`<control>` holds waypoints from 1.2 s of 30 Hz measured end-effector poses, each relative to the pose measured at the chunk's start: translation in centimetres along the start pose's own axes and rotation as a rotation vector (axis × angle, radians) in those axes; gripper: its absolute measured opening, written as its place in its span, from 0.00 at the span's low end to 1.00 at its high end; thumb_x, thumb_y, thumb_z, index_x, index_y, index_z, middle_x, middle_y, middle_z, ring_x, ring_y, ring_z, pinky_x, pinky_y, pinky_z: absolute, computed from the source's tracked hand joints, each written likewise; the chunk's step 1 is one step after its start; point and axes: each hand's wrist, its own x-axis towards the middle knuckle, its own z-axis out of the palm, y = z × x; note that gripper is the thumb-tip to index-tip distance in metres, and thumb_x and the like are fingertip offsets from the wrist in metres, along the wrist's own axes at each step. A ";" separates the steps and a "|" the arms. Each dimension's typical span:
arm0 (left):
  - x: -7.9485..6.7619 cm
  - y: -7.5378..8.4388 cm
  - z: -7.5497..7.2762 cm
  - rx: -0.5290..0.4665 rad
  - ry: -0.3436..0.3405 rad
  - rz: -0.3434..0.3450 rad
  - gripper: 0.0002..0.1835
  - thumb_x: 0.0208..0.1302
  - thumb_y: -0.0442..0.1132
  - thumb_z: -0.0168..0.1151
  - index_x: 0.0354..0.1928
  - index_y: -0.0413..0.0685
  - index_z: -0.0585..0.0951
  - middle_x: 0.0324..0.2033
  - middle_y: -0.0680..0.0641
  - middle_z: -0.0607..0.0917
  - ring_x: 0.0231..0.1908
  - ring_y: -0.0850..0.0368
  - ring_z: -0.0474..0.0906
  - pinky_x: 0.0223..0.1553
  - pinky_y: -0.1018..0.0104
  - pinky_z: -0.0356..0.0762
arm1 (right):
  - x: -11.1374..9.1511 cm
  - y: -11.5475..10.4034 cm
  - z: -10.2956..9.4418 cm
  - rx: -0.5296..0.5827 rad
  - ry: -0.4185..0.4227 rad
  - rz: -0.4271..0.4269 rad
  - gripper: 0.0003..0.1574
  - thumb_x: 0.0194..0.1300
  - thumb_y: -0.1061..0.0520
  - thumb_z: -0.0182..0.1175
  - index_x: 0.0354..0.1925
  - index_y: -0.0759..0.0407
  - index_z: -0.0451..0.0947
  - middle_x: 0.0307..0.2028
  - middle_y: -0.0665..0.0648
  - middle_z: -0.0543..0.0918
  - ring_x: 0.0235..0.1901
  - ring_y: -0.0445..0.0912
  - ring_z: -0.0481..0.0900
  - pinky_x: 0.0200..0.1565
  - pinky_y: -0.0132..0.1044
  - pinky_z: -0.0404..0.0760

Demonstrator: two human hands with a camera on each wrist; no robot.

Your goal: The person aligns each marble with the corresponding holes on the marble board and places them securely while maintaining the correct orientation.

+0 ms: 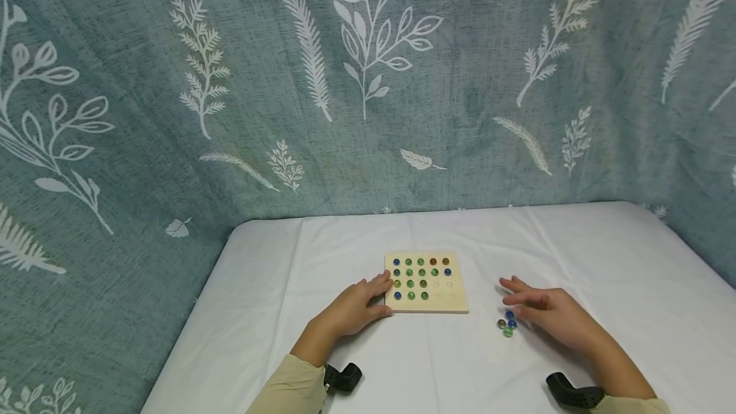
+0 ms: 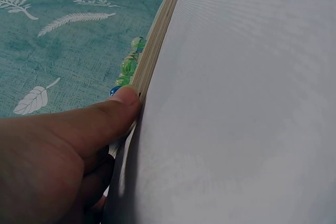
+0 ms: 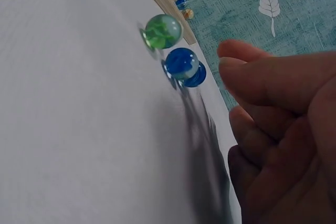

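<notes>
Pale wood meets the left hand point(image 1: 352, 308), fingers extended and resting at the nine o'clock edge of a flat, rectangular wooden board point(image 1: 439, 306), thumb laid straight along its seven o'clock corner. The board lies at that hand's two o'clock. Its round hollows run in four rows of five. The two far rows each carry five seated glass marbles point(image 1: 421, 262), the two near rows three each, in green, blue and amber tones; bare hollows point(image 1: 451, 284) show toward four o'clock.

Right hand point(image 1: 554, 313): fingers loosely extended and parted. Near its fingertips, toward eight o'clock, four loose glass marbles sit clustered on the cloth: two blue point(image 1: 512, 324), one green point(image 1: 508, 332), one brown point(image 1: 501, 324). Marble surfaces are smooth and glossy, with swirled colour inside; the board's edge shows streaked grain.

Beige sleeves point(image 1: 293, 388) and black wrist devices point(image 1: 344, 377) follow at both wrists. Underneath: creased white cloth point(image 1: 322, 254). Toward twelve o'clock hangs a grey-teal, woven-looking curtain point(image 1: 471, 82) printed with white leaf sprigs.
</notes>
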 end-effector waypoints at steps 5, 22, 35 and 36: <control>0.0 -0.1 0.0 -0.003 0.001 0.003 0.35 0.67 0.54 0.61 0.73 0.53 0.67 0.75 0.56 0.59 0.74 0.51 0.56 0.75 0.48 0.55 | -0.1 0.5 0.0 0.054 -0.063 -0.046 0.14 0.64 0.54 0.65 0.48 0.52 0.86 0.68 0.62 0.70 0.61 0.12 0.53 0.54 0.06 0.55; -0.1 0.2 -0.2 -0.017 0.002 -0.005 0.34 0.67 0.53 0.62 0.72 0.53 0.67 0.75 0.56 0.59 0.74 0.49 0.56 0.75 0.47 0.54 | 0.2 0.3 0.2 -0.058 -0.077 -0.012 0.10 0.61 0.52 0.67 0.42 0.44 0.87 0.67 0.56 0.72 0.61 0.14 0.51 0.53 0.06 0.54; 0.0 -0.1 0.1 0.002 -0.002 -0.009 0.34 0.67 0.55 0.61 0.73 0.56 0.67 0.75 0.58 0.59 0.74 0.46 0.56 0.74 0.47 0.56 | 0.3 0.5 0.2 -0.137 -0.046 0.005 0.13 0.60 0.54 0.68 0.45 0.44 0.87 0.67 0.54 0.73 0.61 0.16 0.53 0.52 0.07 0.57; 0.0 -0.1 0.1 0.003 -0.001 -0.009 0.34 0.67 0.55 0.61 0.73 0.56 0.67 0.75 0.58 0.59 0.74 0.46 0.56 0.74 0.47 0.56 | 0.4 0.5 0.2 -0.152 -0.043 0.018 0.13 0.61 0.54 0.68 0.45 0.44 0.87 0.67 0.53 0.73 0.62 0.18 0.53 0.53 0.07 0.57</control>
